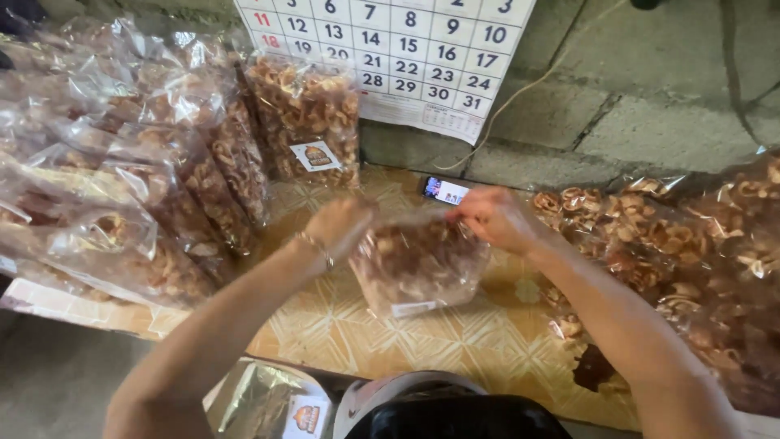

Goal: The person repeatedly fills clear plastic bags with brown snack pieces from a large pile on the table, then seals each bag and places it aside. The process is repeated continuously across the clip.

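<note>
I hold a clear plastic bag (416, 264) full of brown curled fried snacks upright over the patterned tabletop (439, 341). My left hand (340, 224) grips the bag's top left corner; a thin bracelet circles that wrist. My right hand (497, 218) pinches the top right edge of the same bag. The bag's mouth is stretched between both hands. A small label shows at the bag's lower front.
Filled snack bags (138, 162) are piled at the left, one labelled bag (307, 122) leaning on the wall. More snacks in plastic (691, 260) lie at the right. A lit phone (444, 190) lies behind the bag. A wall calendar (390, 49) hangs above.
</note>
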